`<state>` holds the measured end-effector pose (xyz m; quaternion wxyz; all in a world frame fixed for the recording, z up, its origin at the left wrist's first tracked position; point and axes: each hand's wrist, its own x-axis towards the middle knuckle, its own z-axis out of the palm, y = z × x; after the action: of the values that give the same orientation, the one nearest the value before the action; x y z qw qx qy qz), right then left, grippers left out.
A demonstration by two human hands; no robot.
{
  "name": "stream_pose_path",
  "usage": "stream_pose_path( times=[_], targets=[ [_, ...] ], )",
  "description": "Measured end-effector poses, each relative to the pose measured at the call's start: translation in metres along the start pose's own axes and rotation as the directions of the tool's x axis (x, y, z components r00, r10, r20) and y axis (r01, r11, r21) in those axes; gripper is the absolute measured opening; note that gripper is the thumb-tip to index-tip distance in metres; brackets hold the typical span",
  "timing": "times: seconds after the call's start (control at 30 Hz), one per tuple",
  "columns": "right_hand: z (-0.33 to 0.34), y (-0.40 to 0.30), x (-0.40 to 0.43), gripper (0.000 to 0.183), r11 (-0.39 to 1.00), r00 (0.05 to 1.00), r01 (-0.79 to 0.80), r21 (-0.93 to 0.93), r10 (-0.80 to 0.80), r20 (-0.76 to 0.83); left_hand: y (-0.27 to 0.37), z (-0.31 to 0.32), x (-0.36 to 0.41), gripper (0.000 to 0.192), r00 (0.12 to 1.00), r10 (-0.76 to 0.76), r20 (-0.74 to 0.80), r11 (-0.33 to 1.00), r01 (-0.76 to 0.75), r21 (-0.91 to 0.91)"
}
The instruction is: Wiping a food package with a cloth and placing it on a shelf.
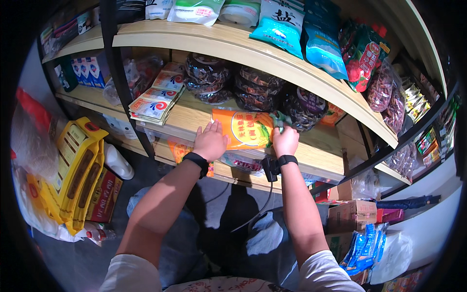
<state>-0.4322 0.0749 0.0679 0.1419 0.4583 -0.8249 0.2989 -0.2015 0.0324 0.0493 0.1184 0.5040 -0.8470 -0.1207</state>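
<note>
An orange printed packet [242, 127] lies flat on the front of the wood-grain middle shelf [197, 109]. My left hand [211, 142] rests palm down at the packet's left end, fingers extended and gripping nothing. At its other end, my right hand [286, 141] has its fingers curled around a crumpled grey-green cloth-like piece [281, 119], which touches the packet. Behind the packet stand stacked round, plastic-wrapped packs of dark dried food [259, 87]. Flat white-and-orange sachets [160, 95] are piled to the left.
The upper shelf [219, 34] overhangs with salt bags [279, 27] and ketchup pouches [365, 62]. A black upright post [122, 80] stands left. Yellow bags [78, 157] and a white jug [118, 162] are on the floor; cartons [352, 215] sit right. A cable [268, 204] hangs from my right wrist.
</note>
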Motion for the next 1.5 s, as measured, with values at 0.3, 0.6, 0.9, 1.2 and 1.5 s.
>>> stream_pose_path(
  times=[0.3,0.6,0.9,1.2,1.5],
  targets=[
    [0.001,-0.085,-0.046,0.028,0.82,0.818,0.566,0.081,-0.571,0.068,0.001,0.004,0.0,0.056,1.0,0.001,-0.003,1.0,-0.001,0.026],
    [0.006,-0.079,-0.041,0.025,0.833,0.831,0.548,0.078,-0.552,0.068,-0.001,0.005,0.002,0.057,1.0,-0.008,0.0,0.999,0.008,0.039],
    [0.003,-0.019,0.002,0.023,0.977,0.981,0.174,0.124,-0.183,0.068,0.003,0.0,0.0,0.06,0.999,-0.013,0.051,0.999,0.011,0.037],
    [0.003,0.025,0.01,0.033,0.979,0.986,-0.134,0.155,0.116,0.12,0.001,0.003,0.003,0.06,0.999,-0.018,0.035,1.0,0.017,0.021],
    [-0.03,-0.053,-0.009,0.028,0.944,0.947,0.314,0.1,-0.319,0.042,0.0,0.001,0.0,0.06,0.999,-0.03,0.039,1.0,0.03,-0.003]
  ],
)
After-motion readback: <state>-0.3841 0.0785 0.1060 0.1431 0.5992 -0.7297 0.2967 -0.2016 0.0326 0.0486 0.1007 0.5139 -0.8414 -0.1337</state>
